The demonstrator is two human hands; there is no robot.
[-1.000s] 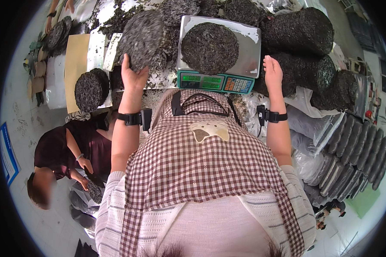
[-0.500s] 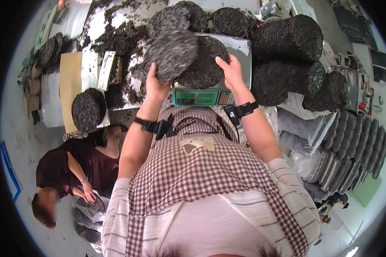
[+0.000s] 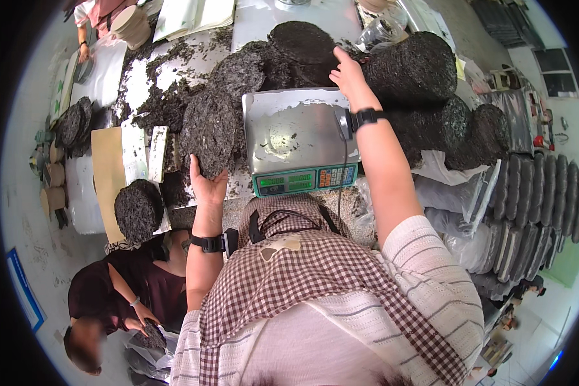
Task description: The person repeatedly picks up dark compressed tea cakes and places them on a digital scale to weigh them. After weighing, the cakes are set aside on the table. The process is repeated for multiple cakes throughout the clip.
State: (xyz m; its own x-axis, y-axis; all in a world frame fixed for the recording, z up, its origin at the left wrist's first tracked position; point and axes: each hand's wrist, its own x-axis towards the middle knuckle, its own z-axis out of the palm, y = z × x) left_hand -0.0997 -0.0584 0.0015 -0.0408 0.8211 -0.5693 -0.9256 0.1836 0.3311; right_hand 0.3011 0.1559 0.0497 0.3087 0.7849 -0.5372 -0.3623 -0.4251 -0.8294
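My left hand (image 3: pixel 209 190) grips the lower edge of a round, dark disc of pressed, leafy flakes (image 3: pixel 210 132), left of the scale, thumb on its face. Beyond the scale, my right hand (image 3: pixel 350 77) reaches forward to the right rim of another dark disc (image 3: pixel 302 42), thumb and forefinger at its edge. This second disc lies over other dark discs; its underside is hidden. Between my arms stands a digital scale (image 3: pixel 296 138) with a bare metal pan, a few dark crumbs and a lit green display.
Thick stacks of dark discs (image 3: pixel 413 67) stand right of the scale. Loose flakes (image 3: pixel 167 96) litter the table at left. One disc (image 3: pixel 139 209) sits at the near left corner. Filled plastic sleeves (image 3: pixel 527 206) are piled at right. A co-worker (image 3: pixel 116 289) sits at lower left.
Both discs have left the scale area: my left hand has carried one to the left, my right hand has taken the other to the far side. The scale pan is now uncovered.
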